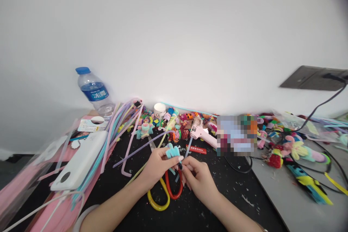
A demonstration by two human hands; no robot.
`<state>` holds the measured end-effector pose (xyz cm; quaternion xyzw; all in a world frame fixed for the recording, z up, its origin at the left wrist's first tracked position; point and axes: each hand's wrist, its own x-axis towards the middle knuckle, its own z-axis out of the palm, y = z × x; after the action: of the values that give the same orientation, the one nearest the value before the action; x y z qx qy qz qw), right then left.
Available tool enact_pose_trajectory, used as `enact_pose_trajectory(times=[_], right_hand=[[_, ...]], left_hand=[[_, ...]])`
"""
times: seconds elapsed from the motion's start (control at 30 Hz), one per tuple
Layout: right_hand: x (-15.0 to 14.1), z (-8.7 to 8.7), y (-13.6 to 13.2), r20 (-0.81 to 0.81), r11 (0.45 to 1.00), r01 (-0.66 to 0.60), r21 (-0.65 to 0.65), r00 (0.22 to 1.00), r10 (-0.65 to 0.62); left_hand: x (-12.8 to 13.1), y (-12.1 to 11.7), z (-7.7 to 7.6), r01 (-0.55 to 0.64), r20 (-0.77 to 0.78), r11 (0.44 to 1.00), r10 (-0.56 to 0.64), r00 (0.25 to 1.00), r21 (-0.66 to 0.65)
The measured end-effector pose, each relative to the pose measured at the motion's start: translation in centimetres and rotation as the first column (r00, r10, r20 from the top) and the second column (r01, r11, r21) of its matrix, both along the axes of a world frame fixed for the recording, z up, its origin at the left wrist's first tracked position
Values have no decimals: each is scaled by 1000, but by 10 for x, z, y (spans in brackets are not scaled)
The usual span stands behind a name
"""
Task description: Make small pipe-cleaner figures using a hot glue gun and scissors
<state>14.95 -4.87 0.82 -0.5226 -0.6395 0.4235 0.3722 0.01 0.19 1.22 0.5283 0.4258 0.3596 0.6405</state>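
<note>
My left hand (159,165) is closed on a light blue fuzzy pipe-cleaner piece (173,151), bent into several short loops. My right hand (199,177) meets it from the right with fingers pinched together. A small dark spot shows between the fingertips, too small to name, and what the right fingers hold is hidden. Under both hands lie scissors (158,207) with one yellow and one red handle loop, their blades partly covered. Just beyond the hands rests a pink glue gun (202,135), with a translucent glue stick (188,147) close to its front end.
Colourful fuzzy figures (145,129) line the wall. At left are loose pipe cleaners (126,119), a white power bank (81,159) with a cable, and a water bottle (94,92). Clippers (308,183) and black cables (239,171) lie right. Scraps dot the black mat (233,203).
</note>
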Motion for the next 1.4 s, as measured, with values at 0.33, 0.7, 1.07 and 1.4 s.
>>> enact_pose_trajectory(times=[0.33,0.7,1.07,1.4], right_hand=[[6,0,2,-79,999,24,-47,997,-27],[14,2,1,-9,987,38,158,999,-37],[11,9,4,-65,982,-185,25,980,186],[17,2,8,-61,974,197,108,980,-191]], left_hand=[[-5,2,2,13,23,998,-14,1000,54],[-8,-8,14,397,-125,917,-390,912,35],[-12,-6,13,595,-33,800,-598,801,-76],[0,-10,5,217,-68,974,-212,975,70]])
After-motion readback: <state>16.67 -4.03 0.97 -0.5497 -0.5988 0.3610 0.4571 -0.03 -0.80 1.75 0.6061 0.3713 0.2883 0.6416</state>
